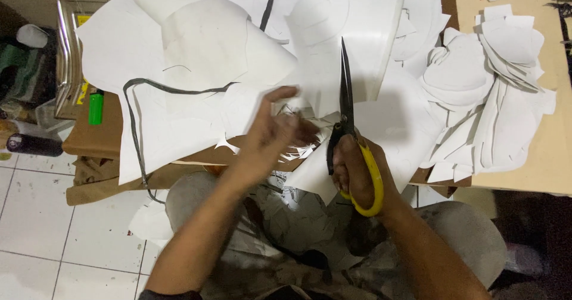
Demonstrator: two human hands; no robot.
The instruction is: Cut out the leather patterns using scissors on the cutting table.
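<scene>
while right hand (pixel 356 170) fingers grip closed scissors (pixel 347 106); left hand (pixel 271 134) fingers spread, blurred, over white sheet (pixel 179 67)

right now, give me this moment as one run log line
right hand: grips yellow-handled black scissors, blades shut, pointing up | left hand: open, blurred, over white paper sheets | cut white pieces stack at right

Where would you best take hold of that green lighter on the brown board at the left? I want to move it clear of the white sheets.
Take the green lighter by its long sides around mid-body, coming from above. It lies flat on the brown board, narrow and straight, with bare board below it. A white sheet edge lies close on its right, so set the grip toward its lower half.
</scene>
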